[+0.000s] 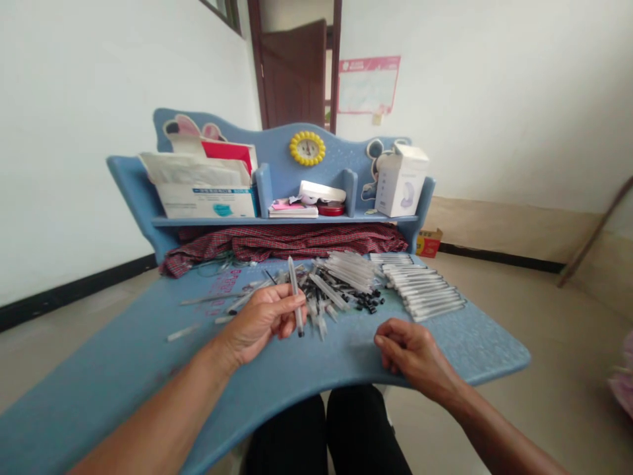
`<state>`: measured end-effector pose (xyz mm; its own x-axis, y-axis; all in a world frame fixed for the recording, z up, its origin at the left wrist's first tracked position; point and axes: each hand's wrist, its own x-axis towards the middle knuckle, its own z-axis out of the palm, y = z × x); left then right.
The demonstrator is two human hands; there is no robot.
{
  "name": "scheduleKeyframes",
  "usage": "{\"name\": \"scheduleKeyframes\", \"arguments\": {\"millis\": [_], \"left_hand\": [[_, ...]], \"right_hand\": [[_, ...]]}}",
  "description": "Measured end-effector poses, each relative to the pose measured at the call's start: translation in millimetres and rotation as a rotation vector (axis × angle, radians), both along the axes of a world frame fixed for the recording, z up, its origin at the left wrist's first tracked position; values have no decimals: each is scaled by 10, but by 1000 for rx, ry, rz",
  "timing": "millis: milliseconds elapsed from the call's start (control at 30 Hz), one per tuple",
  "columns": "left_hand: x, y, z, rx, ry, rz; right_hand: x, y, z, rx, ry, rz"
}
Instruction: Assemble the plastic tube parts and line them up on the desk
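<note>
My left hand (pixel 270 315) pinches a clear pen barrel (pixel 295 290) between thumb and fingers, nearly upright, its dark end at the bottom. My right hand (pixel 408 346) is closed above the desk's front edge, fingers curled against the thumb; whatever they hold, if anything, is hidden. Between and beyond the hands lies a loose pile of clear pen barrels (pixel 349 270), with small black pen parts (pixel 368 301) scattered at its near side. Clear caps (pixel 319 321) lie close to my left hand. Finished-looking pens (pixel 425 291) are laid side by side in a row at the right.
The blue desk (pixel 475 346) has a shelf holding a mask box (pixel 208 201), a white box (pixel 403 181) and a red round tin (pixel 331 209). A checked cloth (pixel 297 241) is bunched under the shelf. One loose clear piece (pixel 182 332) lies left of the pile.
</note>
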<state>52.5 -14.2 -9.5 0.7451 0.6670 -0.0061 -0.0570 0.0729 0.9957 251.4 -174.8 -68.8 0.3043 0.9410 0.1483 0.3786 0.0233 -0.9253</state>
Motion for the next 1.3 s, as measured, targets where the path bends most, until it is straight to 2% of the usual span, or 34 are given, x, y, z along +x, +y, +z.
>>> {"name": "scheduleKeyframes", "arguments": {"millis": [200, 467, 700, 800, 933, 1133, 1233, 1300], "left_hand": [[11, 45, -21, 14, 41, 20], [6, 5, -60, 34, 39, -63], [11, -8, -81, 73, 33, -51], [12, 14, -98, 71, 18, -56], [30, 13, -117, -11, 2, -30], [65, -33, -126, -98, 2, 28], [70, -45, -129, -98, 21, 82], [70, -50, -137, -110, 26, 94]], "right_hand": [[-70, -74, -46, 79, -53, -22], [-103, -39, -31, 54, -112, -52], [-88, 17, -32, 19, -95, -29], [-70, 47, 1, -45, -106, 14], [-33, 80, 114, -146, -104, 101], [97, 146, 372, -341, -125, 394], [192, 206, 494, -406, -232, 514], [268, 273, 564, -403, -371, 506]]}}
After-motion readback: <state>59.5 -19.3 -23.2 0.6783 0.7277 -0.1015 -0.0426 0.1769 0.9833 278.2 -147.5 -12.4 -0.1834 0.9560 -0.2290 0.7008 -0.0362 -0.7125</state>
